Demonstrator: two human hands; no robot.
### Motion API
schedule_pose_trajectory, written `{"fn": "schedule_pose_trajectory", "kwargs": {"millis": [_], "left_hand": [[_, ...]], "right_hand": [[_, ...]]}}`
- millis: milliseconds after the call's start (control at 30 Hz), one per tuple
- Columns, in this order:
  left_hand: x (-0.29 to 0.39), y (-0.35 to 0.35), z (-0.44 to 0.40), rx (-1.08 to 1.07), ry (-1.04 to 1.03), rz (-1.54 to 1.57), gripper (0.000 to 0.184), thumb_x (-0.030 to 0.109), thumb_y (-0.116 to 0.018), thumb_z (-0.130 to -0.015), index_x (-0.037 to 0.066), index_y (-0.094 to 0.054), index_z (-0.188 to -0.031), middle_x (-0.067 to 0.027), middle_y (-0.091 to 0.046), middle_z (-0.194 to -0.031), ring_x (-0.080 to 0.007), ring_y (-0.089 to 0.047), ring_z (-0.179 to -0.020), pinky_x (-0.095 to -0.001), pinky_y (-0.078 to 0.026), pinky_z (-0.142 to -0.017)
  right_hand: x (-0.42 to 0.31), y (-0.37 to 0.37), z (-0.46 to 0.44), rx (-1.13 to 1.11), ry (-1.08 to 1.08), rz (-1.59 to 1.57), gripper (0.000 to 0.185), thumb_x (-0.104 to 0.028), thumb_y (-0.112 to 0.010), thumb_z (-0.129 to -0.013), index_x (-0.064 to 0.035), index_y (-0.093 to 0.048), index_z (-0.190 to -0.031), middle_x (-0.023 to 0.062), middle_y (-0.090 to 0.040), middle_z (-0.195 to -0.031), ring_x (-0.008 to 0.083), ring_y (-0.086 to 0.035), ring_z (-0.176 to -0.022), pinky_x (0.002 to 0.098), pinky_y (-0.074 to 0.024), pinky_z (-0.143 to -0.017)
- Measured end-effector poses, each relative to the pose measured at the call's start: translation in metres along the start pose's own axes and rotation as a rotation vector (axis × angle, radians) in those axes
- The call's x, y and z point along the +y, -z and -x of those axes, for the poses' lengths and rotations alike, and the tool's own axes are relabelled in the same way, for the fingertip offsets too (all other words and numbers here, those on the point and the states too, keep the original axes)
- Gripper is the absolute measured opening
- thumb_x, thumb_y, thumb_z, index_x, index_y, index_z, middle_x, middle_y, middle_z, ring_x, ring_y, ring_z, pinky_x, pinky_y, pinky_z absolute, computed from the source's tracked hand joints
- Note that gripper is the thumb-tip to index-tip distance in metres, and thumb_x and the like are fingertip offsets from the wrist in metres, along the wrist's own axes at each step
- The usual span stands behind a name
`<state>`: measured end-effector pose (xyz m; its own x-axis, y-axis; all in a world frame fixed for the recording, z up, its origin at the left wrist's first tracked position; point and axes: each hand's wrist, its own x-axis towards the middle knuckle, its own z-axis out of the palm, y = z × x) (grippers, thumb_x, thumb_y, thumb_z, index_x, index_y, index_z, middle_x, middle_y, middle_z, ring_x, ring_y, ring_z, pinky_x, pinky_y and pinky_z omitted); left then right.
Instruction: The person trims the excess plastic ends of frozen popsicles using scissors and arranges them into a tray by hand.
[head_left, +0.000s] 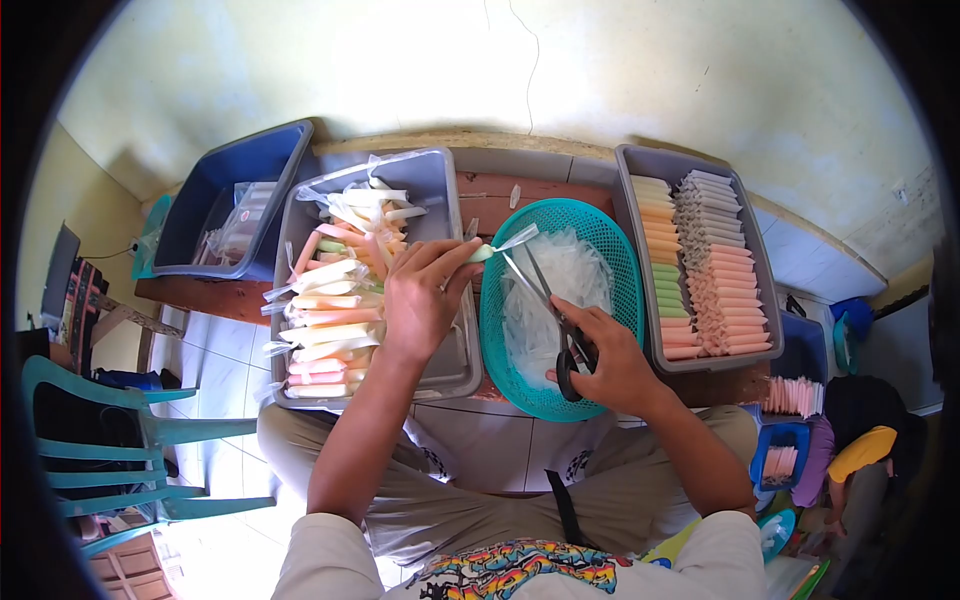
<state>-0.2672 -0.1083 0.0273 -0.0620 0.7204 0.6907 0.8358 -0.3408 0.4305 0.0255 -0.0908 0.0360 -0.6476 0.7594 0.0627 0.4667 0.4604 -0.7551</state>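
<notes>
My left hand [425,290] is closed round a green ice pop [483,254], whose clear plastic tail [518,238] sticks out to the right. In my right hand [607,358] is a pair of scissors [545,285] with black handles; the blades are parted and reach up to the plastic tail. Below the blades stands a teal mesh basket [632,262] with a heap of clear plastic scraps [560,290] in it. Under my left forearm, a grey tub [455,345] holds a loose pile of pastel ice pops [330,315] with long plastic tails.
On the right, a grey tub [768,260] holds neat rows of ice pops. A dark blue tub [220,265] with wrapped packs stands at the far left, near a teal plastic chair [100,452]. Another person [865,430] sits at the right by smaller blue tubs [785,432].
</notes>
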Motion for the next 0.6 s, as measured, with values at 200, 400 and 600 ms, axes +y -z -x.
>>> {"fn": "schedule_pose_trajectory", "kwargs": {"millis": [200,400,600], "left_hand": [[0.005,-0.002,0.001,-0.029,-0.005,-0.019,0.036,0.009,-0.091,-0.082,0.009,-0.084,-0.118,-0.0075,-0.08,-0.106,-0.0291,-0.074,-0.093,-0.0421,-0.059,-0.083],[0.015,-0.002,0.001,-0.073,-0.024,0.003,0.037,0.011,-0.092,-0.081,0.01,-0.084,-0.117,-0.0066,-0.08,-0.105,-0.0292,-0.074,-0.092,-0.0428,-0.058,-0.083],[0.017,-0.004,0.004,-0.097,-0.04,0.011,0.037,0.013,-0.092,-0.081,0.012,-0.084,-0.117,-0.0058,-0.079,-0.104,-0.0289,-0.074,-0.093,-0.0426,-0.058,-0.084]], "right_hand": [[-0.011,0.001,-0.003,-0.033,0.055,-0.06,0.091,-0.025,-0.092,-0.082,-0.0124,-0.053,-0.163,0.0153,-0.066,-0.111,0.0262,-0.069,-0.087,0.0389,-0.0578,-0.081],[-0.01,-0.007,-0.007,-0.03,0.05,-0.072,0.093,-0.027,-0.091,-0.083,-0.0096,-0.051,-0.165,0.0162,-0.066,-0.109,0.027,-0.069,-0.085,0.0391,-0.0579,-0.082],[-0.006,-0.012,-0.008,-0.012,0.066,-0.086,0.097,-0.019,-0.092,-0.084,-0.0095,-0.045,-0.168,0.014,-0.063,-0.109,0.0205,-0.065,-0.089,0.036,-0.0658,-0.083]]}}
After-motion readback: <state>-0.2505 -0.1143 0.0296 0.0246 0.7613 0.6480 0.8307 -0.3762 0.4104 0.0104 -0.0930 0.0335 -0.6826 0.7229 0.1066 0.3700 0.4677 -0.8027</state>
